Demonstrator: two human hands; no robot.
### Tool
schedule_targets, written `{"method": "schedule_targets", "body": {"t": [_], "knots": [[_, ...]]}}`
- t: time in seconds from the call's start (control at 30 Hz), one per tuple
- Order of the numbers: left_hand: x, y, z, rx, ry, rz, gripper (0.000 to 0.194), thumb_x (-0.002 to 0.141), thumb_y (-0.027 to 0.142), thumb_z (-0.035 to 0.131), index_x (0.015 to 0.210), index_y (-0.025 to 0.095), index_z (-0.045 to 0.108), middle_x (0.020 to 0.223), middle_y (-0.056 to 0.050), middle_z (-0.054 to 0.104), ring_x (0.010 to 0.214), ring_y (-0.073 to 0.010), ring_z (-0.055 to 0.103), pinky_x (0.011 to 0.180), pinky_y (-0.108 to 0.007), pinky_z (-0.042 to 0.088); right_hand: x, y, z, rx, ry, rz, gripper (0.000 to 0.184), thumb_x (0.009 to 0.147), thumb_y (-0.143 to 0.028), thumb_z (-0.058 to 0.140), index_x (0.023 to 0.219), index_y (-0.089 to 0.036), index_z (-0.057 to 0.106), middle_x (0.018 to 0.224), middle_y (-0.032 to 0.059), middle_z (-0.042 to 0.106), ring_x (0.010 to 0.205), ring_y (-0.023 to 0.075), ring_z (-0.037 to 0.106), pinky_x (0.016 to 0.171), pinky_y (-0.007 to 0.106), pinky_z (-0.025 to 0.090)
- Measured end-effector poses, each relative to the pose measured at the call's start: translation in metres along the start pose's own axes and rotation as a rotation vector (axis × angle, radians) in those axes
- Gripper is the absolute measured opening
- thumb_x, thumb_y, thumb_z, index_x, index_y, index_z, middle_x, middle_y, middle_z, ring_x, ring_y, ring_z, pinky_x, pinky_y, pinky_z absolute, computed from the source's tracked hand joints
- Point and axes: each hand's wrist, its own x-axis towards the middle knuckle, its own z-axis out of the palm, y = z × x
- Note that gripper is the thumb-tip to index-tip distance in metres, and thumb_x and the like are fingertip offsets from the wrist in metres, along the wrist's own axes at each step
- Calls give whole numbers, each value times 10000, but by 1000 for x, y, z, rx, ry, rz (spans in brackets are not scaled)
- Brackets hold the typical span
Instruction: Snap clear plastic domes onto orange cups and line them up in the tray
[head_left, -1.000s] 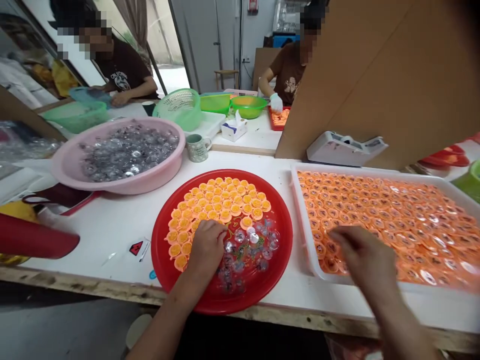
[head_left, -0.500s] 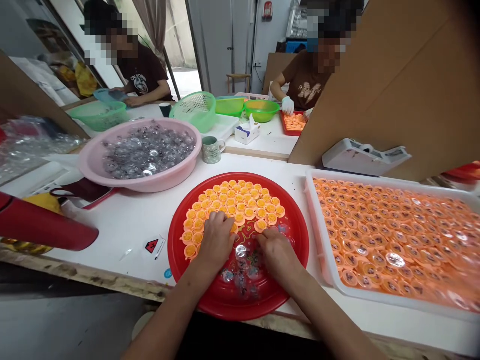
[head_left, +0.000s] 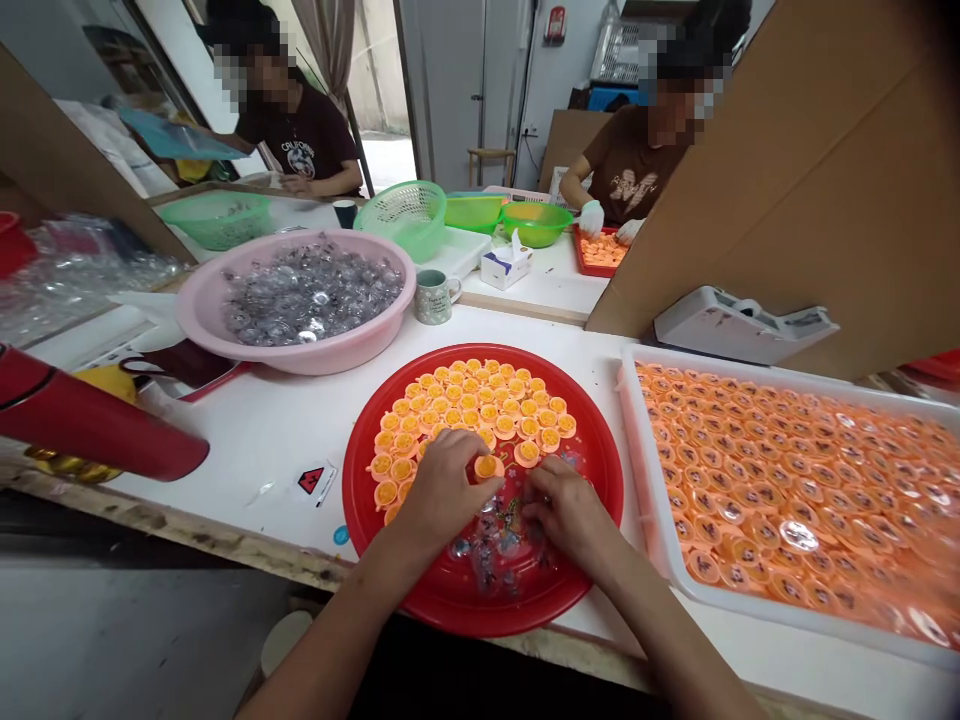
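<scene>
A round red tray (head_left: 360,560) lies before me, its far half filled with small orange round pieces (head_left: 469,400) with yellow centres. My left hand (head_left: 446,485) pinches one orange round piece (head_left: 489,467) between thumb and fingers, over the middle of the tray. Right of it, my right hand (head_left: 564,508) is closed, its fingertips together just below the near edge of the orange pieces; whatever they hold is hidden. Several clear, shiny discs (head_left: 487,550) with dark print lie loose on the tray between and below my hands.
A white tray (head_left: 656,545) of orange pieces under clear discs stands right. Back left are a pink basin (head_left: 206,325) of clear discs, a mug (head_left: 435,300) and a red flask (head_left: 142,430). A cardboard panel (head_left: 780,190) rises behind. Two people (head_left: 319,150) (head_left: 626,180) sit across.
My left hand has lifted an orange piece from the group and drawn it slightly nearer. My right hand stays close by. The left co-worker has raised a blue sheet-like thing.
</scene>
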Motion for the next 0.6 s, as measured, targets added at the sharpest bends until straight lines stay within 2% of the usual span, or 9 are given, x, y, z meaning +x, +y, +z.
{"method": "schedule_targets", "body": {"t": [0.13, 0.27, 0.33, 0.43, 0.5, 0.6], "knots": [[-13, 6, -1, -445, -134, -222, 127, 707, 234, 667, 791, 196, 581, 737, 18, 618, 690, -148, 590, 634, -267, 478, -2, 5, -5, 240, -7, 24, 189, 678, -9, 587, 603, -182, 579, 751, 20, 567, 746, 178, 555, 672, 285, 458], [-24, 4, 2, -808, -220, -438, 247, 656, 304, 725, 832, 185, 599, 660, 37, 588, 584, -126, 568, 544, -247, 470, -13, 8, -13, 479, -62, 148, 110, 714, -142, 671, 639, -190, 607, 633, -22, 582, 634, 152, 545, 601, 262, 438], [-28, 4, 2, -851, -222, -499, 288, 665, 330, 725, 903, 184, 657, 708, 12, 633, 611, -142, 595, 559, -262, 486, -21, 6, -17, 642, -33, 197, 61, 731, -223, 700, 771, -201, 659, 640, -32, 587, 608, 144, 545, 580, 257, 443], [-33, 7, 0, -852, -222, -509, 302, 644, 286, 747, 925, 180, 716, 849, -32, 704, 770, -185, 655, 671, -286, 514, -30, -3, -18, 826, -30, 236, 181, 775, -314, 696, 924, -212, 705, 722, -4, 642, 621, 153, 581, 574, 270, 474], [-35, 9, -1, -907, -240, -512, 360, 610, 237, 764, 962, 176, 721, 919, -45, 723, 869, -210, 667, 748, -302, 523, -33, -10, -16, 909, -28, 266, 173, 787, -347, 701, 880, -202, 718, 728, 9, 657, 589, 141, 578, 548, 261, 475], [-39, 12, 3, -933, -231, -513, 383, 597, 194, 752, 978, 167, 719, 893, -44, 726, 868, -215, 678, 782, -318, 537, -35, -20, -9, 1050, 56, 318, 187, 740, -347, 765, 823, -191, 702, 688, -2, 653, 547, 113, 558, 520, 231, 470]]}}
